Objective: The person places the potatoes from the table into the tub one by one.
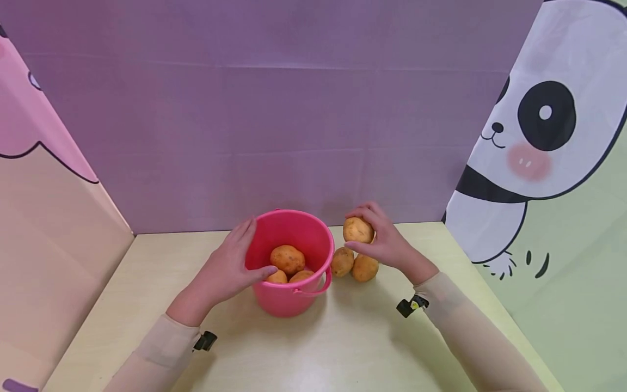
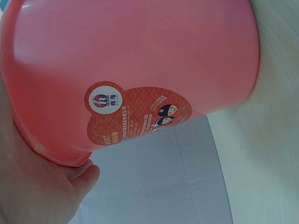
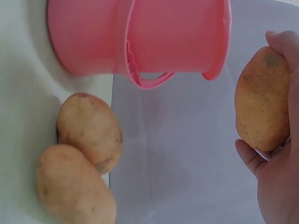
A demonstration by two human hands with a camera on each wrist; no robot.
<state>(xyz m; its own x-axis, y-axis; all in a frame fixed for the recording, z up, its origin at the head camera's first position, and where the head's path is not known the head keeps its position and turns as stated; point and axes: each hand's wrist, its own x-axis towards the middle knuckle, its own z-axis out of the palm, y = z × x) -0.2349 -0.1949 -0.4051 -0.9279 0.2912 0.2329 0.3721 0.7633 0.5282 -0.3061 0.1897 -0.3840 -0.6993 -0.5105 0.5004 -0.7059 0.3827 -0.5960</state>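
Note:
A pink bucket stands mid-table with three potatoes showing inside. My left hand holds its left side, fingers up along the wall and thumb at the front rim. In the left wrist view my palm lies against the bucket wall, which carries a red label. My right hand grips a potato lifted just right of the rim. In the right wrist view, that held potato sits in my fingers, with the bucket beyond.
Two more potatoes lie touching on the pale table, right of the bucket and under my right hand. The bucket's handle hangs toward me. A purple backdrop and side panels close in the table.

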